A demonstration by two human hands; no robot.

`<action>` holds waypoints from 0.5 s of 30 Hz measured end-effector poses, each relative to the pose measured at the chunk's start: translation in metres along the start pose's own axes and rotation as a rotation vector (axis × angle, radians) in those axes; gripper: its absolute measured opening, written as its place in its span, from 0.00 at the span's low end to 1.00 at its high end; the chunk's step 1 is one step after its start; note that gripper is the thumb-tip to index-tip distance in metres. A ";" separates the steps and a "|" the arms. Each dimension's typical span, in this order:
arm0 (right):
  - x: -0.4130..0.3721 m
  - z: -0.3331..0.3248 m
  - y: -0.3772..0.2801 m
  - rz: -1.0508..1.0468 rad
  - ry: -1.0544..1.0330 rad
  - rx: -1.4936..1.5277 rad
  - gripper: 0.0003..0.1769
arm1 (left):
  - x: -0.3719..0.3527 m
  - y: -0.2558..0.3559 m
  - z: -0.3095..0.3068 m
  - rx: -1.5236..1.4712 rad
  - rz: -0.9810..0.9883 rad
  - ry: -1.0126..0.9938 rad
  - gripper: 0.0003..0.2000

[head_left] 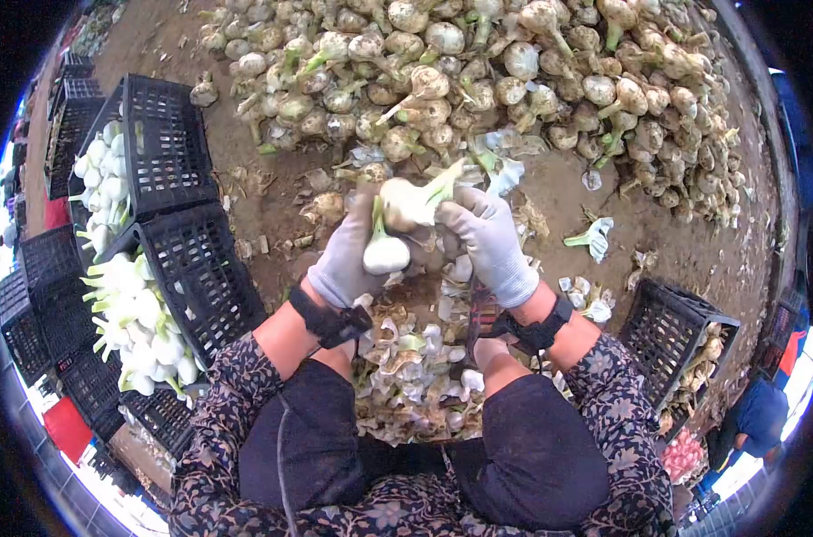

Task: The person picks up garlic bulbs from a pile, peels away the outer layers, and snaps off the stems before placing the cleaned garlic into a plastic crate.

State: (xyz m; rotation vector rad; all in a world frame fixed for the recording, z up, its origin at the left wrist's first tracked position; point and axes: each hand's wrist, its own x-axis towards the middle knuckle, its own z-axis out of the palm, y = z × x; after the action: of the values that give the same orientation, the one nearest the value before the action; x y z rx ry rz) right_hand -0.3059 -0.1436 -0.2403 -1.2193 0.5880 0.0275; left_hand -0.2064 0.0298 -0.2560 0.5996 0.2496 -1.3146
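Note:
Both my hands wear pale gloves and meet in front of me above the dirt ground. My left hand [348, 246] is closed round a garlic bulb [404, 202] with a green-white stem pointing up to the right. A clean white bulb [387, 254] hangs by its stem from the same hand, below the first. My right hand [489, 234] has its fingers pinched at the stem side of the upper bulb, beside the stem. Its fingertips are partly blurred.
A large heap of unpeeled bulbs [514, 72] lies ahead. Black crates with white bulbs [147, 322] stand at left, and another crate [661, 336] at right. Peeled skins [406, 385] cover the ground between my legs. A person [760, 416] is at far right.

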 end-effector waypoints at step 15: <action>0.029 -0.050 0.015 -0.362 0.250 -0.738 0.07 | -0.014 -0.001 0.022 0.523 0.099 0.088 0.36</action>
State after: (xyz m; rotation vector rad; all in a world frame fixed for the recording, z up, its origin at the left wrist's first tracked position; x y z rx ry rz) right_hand -0.3071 -0.1909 -0.2768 -2.0552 0.5828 -0.2354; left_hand -0.2146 0.0288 -0.2311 1.0984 -0.0593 -1.2613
